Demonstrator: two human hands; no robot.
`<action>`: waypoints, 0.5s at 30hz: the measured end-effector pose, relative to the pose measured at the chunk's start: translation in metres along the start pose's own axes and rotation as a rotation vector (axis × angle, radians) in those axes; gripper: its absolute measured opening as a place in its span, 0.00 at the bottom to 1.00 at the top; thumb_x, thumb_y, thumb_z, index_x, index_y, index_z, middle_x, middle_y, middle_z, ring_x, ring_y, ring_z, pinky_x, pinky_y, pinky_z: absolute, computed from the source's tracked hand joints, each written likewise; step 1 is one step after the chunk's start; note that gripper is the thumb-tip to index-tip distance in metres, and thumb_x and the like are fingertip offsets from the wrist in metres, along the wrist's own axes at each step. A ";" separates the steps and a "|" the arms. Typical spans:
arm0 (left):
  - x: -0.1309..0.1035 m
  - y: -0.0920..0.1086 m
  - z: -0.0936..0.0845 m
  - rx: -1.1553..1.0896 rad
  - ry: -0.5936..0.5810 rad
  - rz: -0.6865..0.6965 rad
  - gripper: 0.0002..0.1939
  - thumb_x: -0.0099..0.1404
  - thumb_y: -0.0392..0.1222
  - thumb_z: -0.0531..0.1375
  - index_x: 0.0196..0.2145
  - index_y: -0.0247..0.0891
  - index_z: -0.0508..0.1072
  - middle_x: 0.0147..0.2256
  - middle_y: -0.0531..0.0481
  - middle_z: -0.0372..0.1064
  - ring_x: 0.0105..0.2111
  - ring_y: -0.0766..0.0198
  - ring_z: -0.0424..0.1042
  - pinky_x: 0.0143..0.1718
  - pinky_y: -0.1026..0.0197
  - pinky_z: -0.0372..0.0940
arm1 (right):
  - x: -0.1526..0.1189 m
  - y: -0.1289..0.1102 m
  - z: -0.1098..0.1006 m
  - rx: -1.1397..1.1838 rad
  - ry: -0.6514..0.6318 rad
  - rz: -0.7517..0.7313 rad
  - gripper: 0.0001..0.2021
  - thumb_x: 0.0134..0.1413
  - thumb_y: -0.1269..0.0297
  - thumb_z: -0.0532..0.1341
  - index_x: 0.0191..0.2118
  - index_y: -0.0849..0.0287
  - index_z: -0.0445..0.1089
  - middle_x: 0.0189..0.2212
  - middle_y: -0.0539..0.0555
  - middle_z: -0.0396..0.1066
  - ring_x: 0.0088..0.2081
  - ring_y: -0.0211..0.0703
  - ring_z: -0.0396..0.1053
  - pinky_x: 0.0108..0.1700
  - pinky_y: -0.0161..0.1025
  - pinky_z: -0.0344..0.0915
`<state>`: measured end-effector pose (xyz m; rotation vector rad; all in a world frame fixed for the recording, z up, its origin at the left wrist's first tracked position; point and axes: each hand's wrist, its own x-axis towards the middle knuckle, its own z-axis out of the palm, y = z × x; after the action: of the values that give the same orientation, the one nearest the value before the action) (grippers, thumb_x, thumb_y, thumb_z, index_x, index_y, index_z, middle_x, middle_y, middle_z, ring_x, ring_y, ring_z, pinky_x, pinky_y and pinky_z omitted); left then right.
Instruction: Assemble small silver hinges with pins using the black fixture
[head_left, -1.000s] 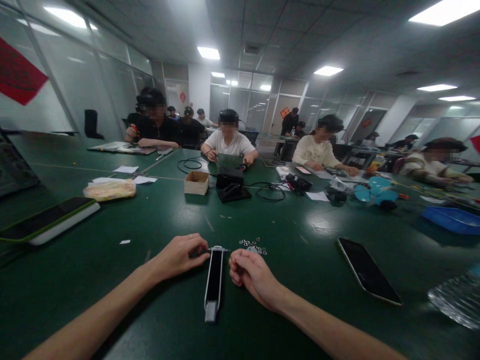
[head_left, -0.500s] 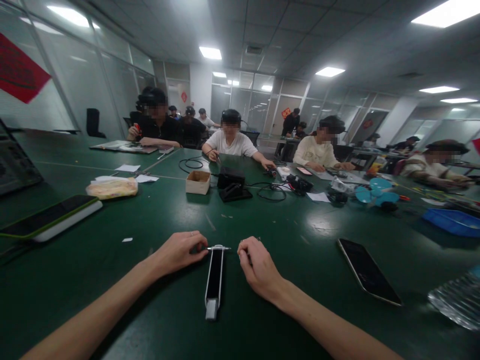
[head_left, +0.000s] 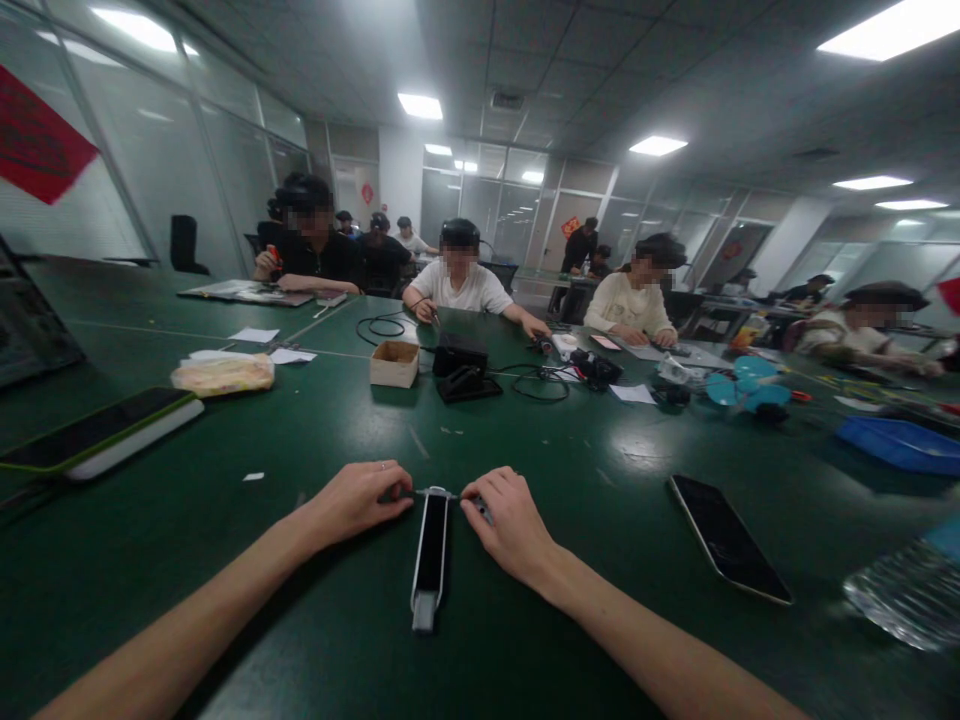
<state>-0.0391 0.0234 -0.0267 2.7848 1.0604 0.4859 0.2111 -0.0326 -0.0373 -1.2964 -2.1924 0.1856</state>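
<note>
A narrow device (head_left: 430, 545) with a black face, pale edges and a grey end piece lies lengthwise on the green table. A thin metal rod crosses its far end. My left hand (head_left: 364, 505) pinches the rod's left end between thumb and fingers. On the other side, my right hand (head_left: 510, 525) has its fingers closed round a small grey metal part (head_left: 482, 510) at the rod's right end. How the part meets the rod is hidden by the fingertips.
A phone (head_left: 729, 538) and a clear plastic bottle (head_left: 911, 590) lie at the right. A green-edged device (head_left: 105, 430) is at the left. Beyond are a small box (head_left: 394, 365), a black stand (head_left: 461, 368), a blue tray (head_left: 900, 445) and several seated people.
My right hand has moved left, up to the rod's right end, and the small grey part now shows in its fingers. My left hand has stayed nearly still.
</note>
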 end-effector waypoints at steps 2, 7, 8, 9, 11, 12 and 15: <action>0.001 -0.001 0.002 -0.003 -0.025 -0.020 0.07 0.64 0.42 0.56 0.38 0.38 0.71 0.31 0.53 0.69 0.28 0.66 0.69 0.28 0.67 0.60 | 0.000 0.000 0.000 -0.033 -0.014 0.025 0.06 0.61 0.67 0.57 0.39 0.60 0.71 0.38 0.56 0.71 0.44 0.48 0.62 0.45 0.46 0.58; 0.002 -0.003 0.002 -0.050 -0.051 -0.039 0.10 0.67 0.45 0.55 0.40 0.38 0.71 0.33 0.52 0.69 0.30 0.65 0.69 0.30 0.66 0.60 | 0.001 -0.001 -0.001 -0.055 -0.036 0.042 0.06 0.61 0.66 0.58 0.40 0.59 0.71 0.39 0.55 0.72 0.44 0.47 0.63 0.46 0.46 0.59; 0.002 -0.003 0.001 -0.064 -0.052 -0.038 0.10 0.67 0.46 0.55 0.40 0.38 0.71 0.34 0.51 0.69 0.30 0.65 0.69 0.30 0.65 0.60 | 0.001 -0.002 -0.001 -0.055 -0.040 0.044 0.06 0.61 0.66 0.58 0.40 0.59 0.71 0.39 0.54 0.72 0.45 0.47 0.63 0.45 0.45 0.59; 0.002 -0.003 0.001 -0.079 -0.054 -0.038 0.10 0.67 0.46 0.55 0.40 0.38 0.71 0.34 0.51 0.69 0.31 0.64 0.69 0.30 0.65 0.60 | 0.002 -0.002 -0.002 -0.056 -0.043 0.045 0.06 0.61 0.66 0.58 0.40 0.59 0.72 0.39 0.54 0.72 0.45 0.47 0.63 0.45 0.45 0.59; 0.003 -0.004 0.001 -0.108 -0.058 -0.040 0.11 0.67 0.46 0.54 0.40 0.38 0.72 0.34 0.51 0.69 0.31 0.64 0.69 0.31 0.65 0.61 | 0.004 -0.003 -0.002 -0.055 -0.045 0.042 0.06 0.61 0.66 0.58 0.40 0.59 0.72 0.39 0.55 0.72 0.45 0.47 0.63 0.44 0.45 0.59; 0.003 -0.005 0.001 -0.124 -0.063 -0.041 0.11 0.67 0.47 0.54 0.40 0.38 0.72 0.34 0.51 0.69 0.31 0.64 0.69 0.31 0.65 0.61 | 0.005 -0.003 -0.002 -0.055 -0.045 0.037 0.06 0.61 0.66 0.58 0.40 0.59 0.72 0.38 0.54 0.72 0.44 0.47 0.63 0.44 0.44 0.59; 0.004 -0.007 0.001 -0.170 -0.076 -0.044 0.13 0.68 0.48 0.53 0.41 0.38 0.72 0.34 0.51 0.70 0.32 0.63 0.69 0.33 0.64 0.62 | 0.007 -0.004 -0.001 -0.058 -0.041 0.027 0.06 0.62 0.66 0.57 0.39 0.60 0.72 0.37 0.54 0.72 0.43 0.45 0.63 0.43 0.44 0.59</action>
<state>-0.0400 0.0316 -0.0284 2.6044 1.0111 0.4388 0.2065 -0.0291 -0.0320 -1.3660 -2.2305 0.1625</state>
